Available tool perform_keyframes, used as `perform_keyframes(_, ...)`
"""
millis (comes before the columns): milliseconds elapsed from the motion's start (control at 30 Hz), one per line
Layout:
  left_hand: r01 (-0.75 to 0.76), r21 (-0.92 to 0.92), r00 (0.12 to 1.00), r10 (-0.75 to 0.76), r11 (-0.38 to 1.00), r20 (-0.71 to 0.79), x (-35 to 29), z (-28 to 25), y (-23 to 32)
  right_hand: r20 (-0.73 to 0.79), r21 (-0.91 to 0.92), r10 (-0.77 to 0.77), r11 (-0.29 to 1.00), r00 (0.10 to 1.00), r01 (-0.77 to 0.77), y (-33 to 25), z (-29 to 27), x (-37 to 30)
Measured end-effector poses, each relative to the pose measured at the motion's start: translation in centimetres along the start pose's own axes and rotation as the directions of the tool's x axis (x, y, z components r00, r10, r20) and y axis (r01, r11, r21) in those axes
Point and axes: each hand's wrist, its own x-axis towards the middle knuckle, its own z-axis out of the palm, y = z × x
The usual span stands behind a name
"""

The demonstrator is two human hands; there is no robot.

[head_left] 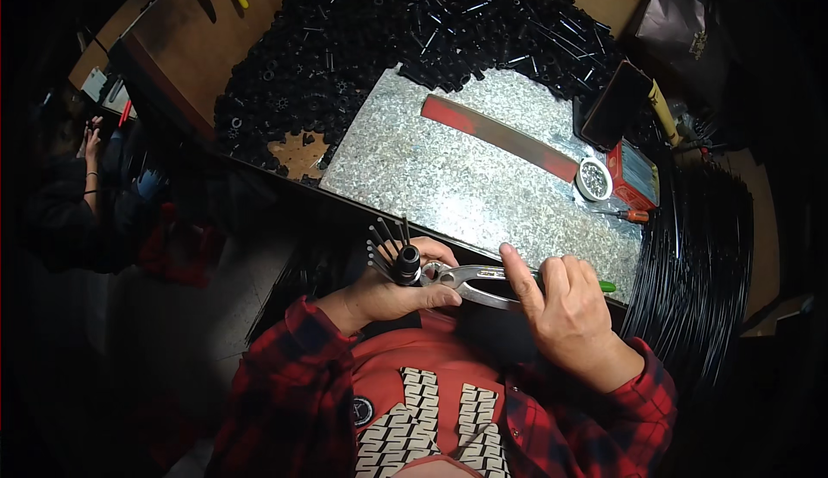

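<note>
My desk (185, 38): brown wood. On it: metal sheet (448, 176), heap of black parts (362, 38). On sheet: red strip (500, 137), red box (634, 176), white cup (593, 179).

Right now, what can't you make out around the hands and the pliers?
Head view only:
- Pliers tip: hidden behind the left hand and black cylindrical part.
- Pliers handles: covered by the right hand.
- White cup contents: too small.
- Workbench far corners: dark, distorted.
</note>
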Motion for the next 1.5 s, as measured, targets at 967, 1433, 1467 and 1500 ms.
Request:
perform_keyframes(967, -0.019, -0.047, 1.000, 0.019, 0.999, -0.007, -0.1, -0.1, 1.6, 0.025, 0.120, -0.012, 0.993, 1.000, 0.008, -0.5, -0.9, -1.3)
perform_keyframes(1433, -0.075, -0.032, 0.996, 0.074, 0.997, -0.041, -1.0, -2.0, 1.2, 0.047, 0.517, 0.093, 0.849, 0.995, -0.104, -1.6, 1.2, 0.5)
perform_keyframes(1467, -0.135, -0.154, 0.991, 0.129, 0.979, -0.048, -1.0, -2.2, 0.7, 0.089, 0.634, 0.089, 0.763, 0.992, -0.125, -1.4, 1.5, 1.0)
perform_keyframes(1500, -0.198, -0.268, 0.980, 0.187, 0.943, -0.068, -1.0, -2.2, 0.5, 0.190, 0.753, 0.065, 0.631, 0.980, -0.188, -0.7, 1.5, 1.6)
